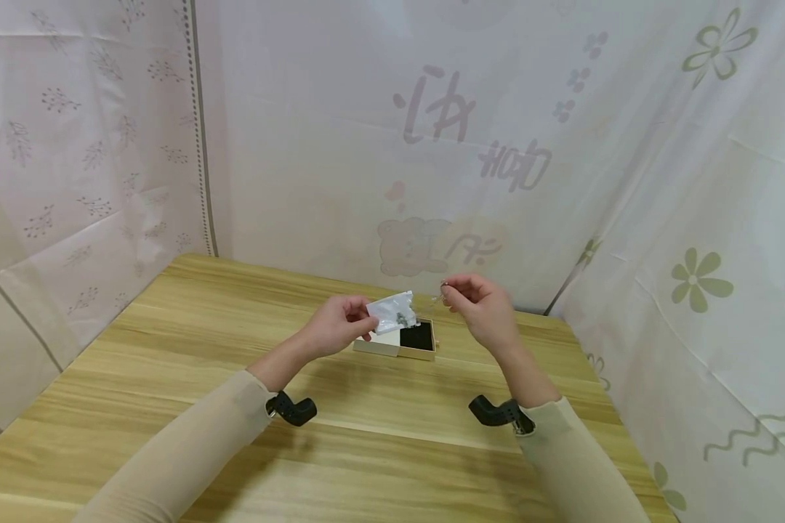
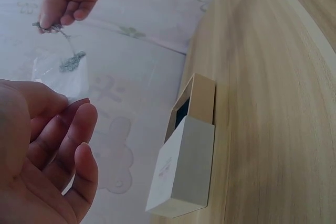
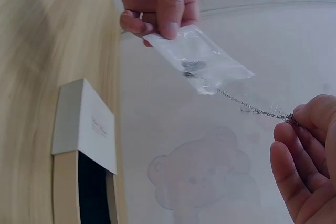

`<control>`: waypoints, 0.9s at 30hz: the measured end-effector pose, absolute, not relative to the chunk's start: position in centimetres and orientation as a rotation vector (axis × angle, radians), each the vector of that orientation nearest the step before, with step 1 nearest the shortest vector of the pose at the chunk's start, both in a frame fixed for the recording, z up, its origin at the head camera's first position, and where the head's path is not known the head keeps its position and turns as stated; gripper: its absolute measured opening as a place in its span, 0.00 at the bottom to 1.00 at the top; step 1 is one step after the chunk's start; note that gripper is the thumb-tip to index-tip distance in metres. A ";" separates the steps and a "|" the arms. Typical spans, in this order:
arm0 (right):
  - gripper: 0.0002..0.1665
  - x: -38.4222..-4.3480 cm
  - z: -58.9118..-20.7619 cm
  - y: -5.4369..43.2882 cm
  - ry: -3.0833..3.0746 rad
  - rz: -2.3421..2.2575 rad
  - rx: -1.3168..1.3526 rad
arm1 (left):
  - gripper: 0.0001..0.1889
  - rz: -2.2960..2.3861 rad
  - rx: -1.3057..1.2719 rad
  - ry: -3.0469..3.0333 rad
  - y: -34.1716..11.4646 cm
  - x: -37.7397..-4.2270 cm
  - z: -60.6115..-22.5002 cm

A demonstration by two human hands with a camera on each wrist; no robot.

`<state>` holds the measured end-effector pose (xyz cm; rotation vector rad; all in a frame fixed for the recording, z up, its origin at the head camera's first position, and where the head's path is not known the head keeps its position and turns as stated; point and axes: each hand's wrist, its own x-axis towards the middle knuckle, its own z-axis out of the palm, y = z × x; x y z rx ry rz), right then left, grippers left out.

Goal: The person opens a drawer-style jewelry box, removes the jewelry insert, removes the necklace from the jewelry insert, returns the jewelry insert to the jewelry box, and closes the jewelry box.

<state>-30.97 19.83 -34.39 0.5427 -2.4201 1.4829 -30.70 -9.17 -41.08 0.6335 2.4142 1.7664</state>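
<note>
My left hand (image 1: 339, 325) pinches a small clear-and-white plastic bag (image 1: 389, 312) by one end. Part of a thin silver chain (image 3: 239, 102) lies bunched inside the bag, and the rest runs out of its open end. Between thumb and forefinger, my right hand (image 1: 484, 309) pinches the other end of the chain, bunched up at the fingertips. In the right wrist view the chain stretches from the bag to those fingertips. Below the hands sits a small white box sleeve (image 2: 181, 171) with its drawer (image 1: 417, 335) slid partly out, showing a black lining.
The box stands on a wood-grain table (image 1: 366, 436). Patterned curtains (image 1: 314, 145) hang behind the table and along both sides. Black straps with mounts (image 1: 294, 409) are on both wrists.
</note>
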 end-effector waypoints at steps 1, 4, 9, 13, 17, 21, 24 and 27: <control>0.12 -31.0 -34.2 20.0 -2.417 1.482 0.541 | 0.06 1.764 0.635 2.417 -9.2 -30.7 -41.1; 0.13 -31.2 -33.7 20.5 -2.411 1.457 0.537 | 0.06 1.756 0.638 2.424 -9.2 -30.8 -41.1; 0.14 -31.5 -32.6 21.2 -2.408 1.407 0.541 | 0.06 1.734 0.632 2.444 -9.2 -30.8 -41.1; 0.14 -31.7 -31.8 21.6 -2.406 1.369 0.558 | 0.07 1.731 0.614 2.445 -9.2 -30.8 -41.0; 0.14 -31.7 -31.3 22.0 -2.409 1.328 0.566 | 0.07 1.730 0.606 2.444 -9.2 -30.8 -40.9; 0.14 -31.7 -31.0 22.6 -2.426 1.293 0.546 | 0.07 1.733 0.612 2.437 -9.3 -30.7 -40.9; 0.14 -31.7 -30.9 23.1 -2.429 1.272 0.531 | 0.07 1.735 0.615 2.440 -9.3 -30.7 -40.9; 0.14 -31.7 -30.8 23.5 -2.430 1.255 0.525 | 0.07 1.737 0.616 2.443 -9.3 -30.7 -40.9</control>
